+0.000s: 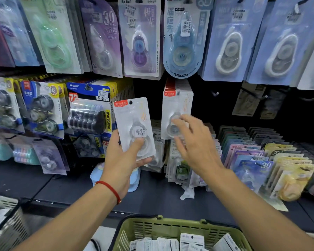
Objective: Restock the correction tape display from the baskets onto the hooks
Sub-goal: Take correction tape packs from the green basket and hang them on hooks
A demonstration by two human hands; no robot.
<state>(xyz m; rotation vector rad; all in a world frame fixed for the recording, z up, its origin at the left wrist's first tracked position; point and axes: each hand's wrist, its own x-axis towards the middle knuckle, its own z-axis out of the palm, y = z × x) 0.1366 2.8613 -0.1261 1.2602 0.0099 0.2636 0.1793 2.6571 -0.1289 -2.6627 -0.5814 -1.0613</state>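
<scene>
Stock remains in the near green basket (pixel 170 230). Left hand (pixel 123 160) grips one white correction tape pack (pixel 134 127), unhung; right hand (pixel 194 142), fingers spread, reaches toward matching packs (pixel 178 105) hung beyond. Far-right hooks (pixel 261 96) stand bare.

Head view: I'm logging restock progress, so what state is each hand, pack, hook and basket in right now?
left hand: grips a white pack
white pack: held upright, off any hook
right hand: open, blurred, at the hung packs
hung packs: on their hook
bare hooks: empty
green basket: holds packs
</scene>
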